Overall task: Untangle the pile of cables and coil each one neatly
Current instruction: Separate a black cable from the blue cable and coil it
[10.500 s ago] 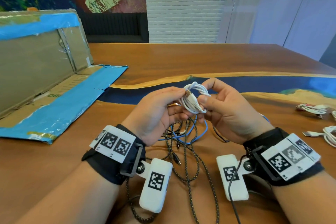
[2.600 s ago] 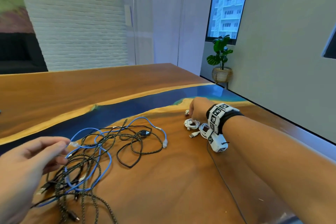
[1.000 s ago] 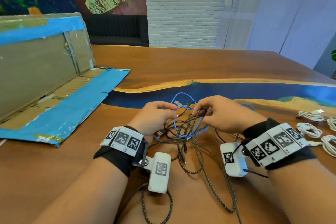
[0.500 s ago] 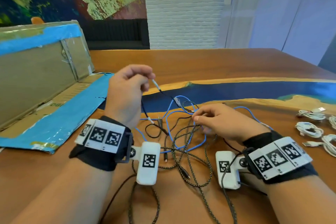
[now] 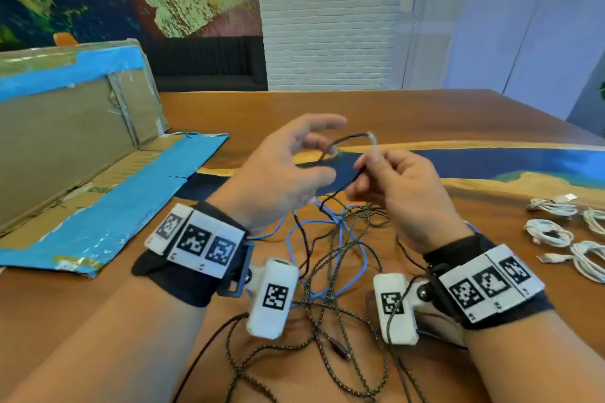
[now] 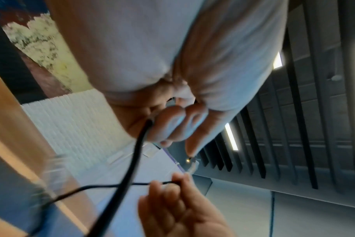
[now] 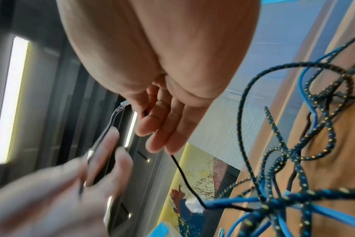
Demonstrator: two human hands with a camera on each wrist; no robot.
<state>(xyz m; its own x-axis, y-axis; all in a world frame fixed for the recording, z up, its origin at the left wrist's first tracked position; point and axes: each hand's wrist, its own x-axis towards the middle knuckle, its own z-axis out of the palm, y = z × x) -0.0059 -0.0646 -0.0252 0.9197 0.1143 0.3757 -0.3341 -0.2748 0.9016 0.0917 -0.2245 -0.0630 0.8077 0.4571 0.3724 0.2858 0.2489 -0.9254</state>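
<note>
The thin black cable point(image 5: 340, 141) is arching in the air above the tangled pile point(image 5: 330, 258), its far end running down into that pile on the table point(image 5: 327, 108). The right hand point(image 5: 402, 186) is pinching it just below its pale connector point(image 5: 372, 140), a closed grip on the cable, while the left hand point(image 5: 281, 173) is letting the cable pass through its curled fingers with the forefinger stretched out. Judging by how it is drooping, the cable is looking light and limp, smooth-skinned and likely to be slipping through a loose grip; the connector end is seeming the safest place to be holding, since tugging mid-length could be tightening the knot with the blue cable point(image 5: 294, 232) and the braided cable point(image 5: 347, 275). The right wrist view is showing what the head view is hiding: the black cable diving into the pile right beside a white plug point(image 7: 192, 204) on the blue cable. The left wrist view is showing it leaving the left fist. Right of the pile, white coils point(image 5: 550, 232) are lying finished.
</note>
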